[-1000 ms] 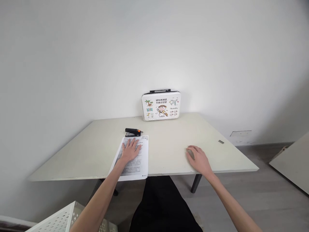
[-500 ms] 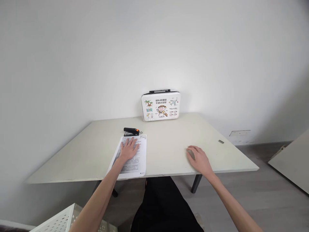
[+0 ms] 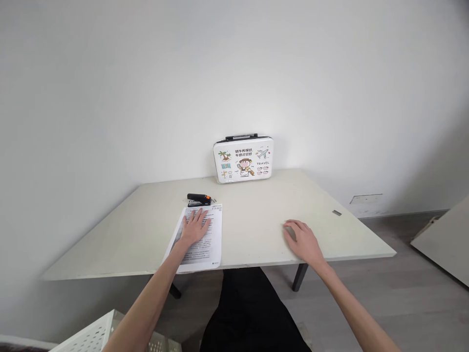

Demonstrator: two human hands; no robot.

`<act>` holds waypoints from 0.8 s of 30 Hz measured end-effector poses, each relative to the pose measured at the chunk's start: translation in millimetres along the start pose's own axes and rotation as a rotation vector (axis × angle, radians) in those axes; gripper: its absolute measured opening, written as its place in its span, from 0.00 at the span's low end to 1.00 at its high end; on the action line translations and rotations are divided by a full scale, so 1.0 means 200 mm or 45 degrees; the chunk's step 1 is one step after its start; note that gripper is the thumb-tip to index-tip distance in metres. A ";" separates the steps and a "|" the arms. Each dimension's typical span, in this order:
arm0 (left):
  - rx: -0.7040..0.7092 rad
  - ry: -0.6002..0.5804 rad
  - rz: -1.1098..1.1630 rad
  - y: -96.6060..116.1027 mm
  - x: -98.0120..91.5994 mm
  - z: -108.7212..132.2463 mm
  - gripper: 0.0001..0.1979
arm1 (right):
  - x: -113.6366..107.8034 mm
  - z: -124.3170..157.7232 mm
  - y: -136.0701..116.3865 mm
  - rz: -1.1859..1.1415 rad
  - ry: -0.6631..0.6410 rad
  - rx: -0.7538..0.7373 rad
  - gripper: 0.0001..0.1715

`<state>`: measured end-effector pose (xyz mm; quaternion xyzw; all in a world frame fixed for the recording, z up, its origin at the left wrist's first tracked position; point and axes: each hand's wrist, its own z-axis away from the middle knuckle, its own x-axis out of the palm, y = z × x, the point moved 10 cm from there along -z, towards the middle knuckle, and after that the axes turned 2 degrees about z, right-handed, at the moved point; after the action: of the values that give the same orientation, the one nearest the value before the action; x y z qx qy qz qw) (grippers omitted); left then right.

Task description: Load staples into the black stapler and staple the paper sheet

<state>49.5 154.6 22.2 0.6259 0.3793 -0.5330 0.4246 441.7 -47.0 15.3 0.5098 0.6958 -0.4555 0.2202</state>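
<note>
My left hand [image 3: 195,228] lies flat with spread fingers on the printed sheets of paper [image 3: 208,252], near the table's front edge. Just beyond the paper's top edge sits a black stapler [image 3: 198,199] with an orange patch, and a tiny metal piece lies at its right end. On the right part of the table rests my right hand [image 3: 302,240], its fingers loosely curved and the thumb apart from them. Nothing shows in that hand. A small grey metal strip [image 3: 336,212], perhaps staples, lies beyond it near the right edge.
A white case [image 3: 243,160] with cartoon prints and a black handle stands upright at the back of the white table [image 3: 252,230], against the wall. At the lower left, below the tabletop, is a white perforated basket [image 3: 93,335]. A wall socket plate [image 3: 366,199] is on the right.
The view has shifted very slightly. Both hands stay where they were, the left on the paper and the right on the tabletop.
</note>
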 end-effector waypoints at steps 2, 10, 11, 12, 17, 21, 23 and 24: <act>0.013 0.017 -0.012 0.00 0.00 0.01 0.36 | 0.00 0.00 0.00 -0.012 0.000 0.006 0.20; 0.183 0.263 -0.147 0.10 -0.27 -0.07 0.28 | 0.00 0.00 -0.01 -0.027 0.009 0.000 0.19; 0.183 0.292 -0.171 0.10 -0.32 -0.12 0.27 | 0.00 -0.01 -0.02 -0.030 0.012 -0.005 0.19; 0.176 0.310 -0.198 0.09 -0.37 -0.18 0.27 | 0.00 -0.01 -0.02 -0.033 0.015 -0.008 0.19; 0.152 0.204 -0.341 0.06 -0.47 -0.46 0.19 | -0.01 -0.01 -0.03 -0.039 0.024 -0.010 0.19; 0.179 0.125 -0.394 0.06 -0.49 -0.52 0.20 | -0.02 -0.01 -0.05 -0.054 0.047 -0.025 0.19; 0.222 0.129 -0.397 0.07 -0.51 -0.48 0.17 | -0.02 -0.01 -0.05 -0.069 0.059 -0.032 0.19; 0.252 0.143 -0.394 0.08 -0.53 -0.44 0.14 | -0.01 -0.01 -0.05 -0.074 0.063 -0.034 0.18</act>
<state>80.2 229.4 135.8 0.6277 0.4398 -0.5908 0.2522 434.6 -47.0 22.7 0.4974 0.7218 -0.4395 0.1963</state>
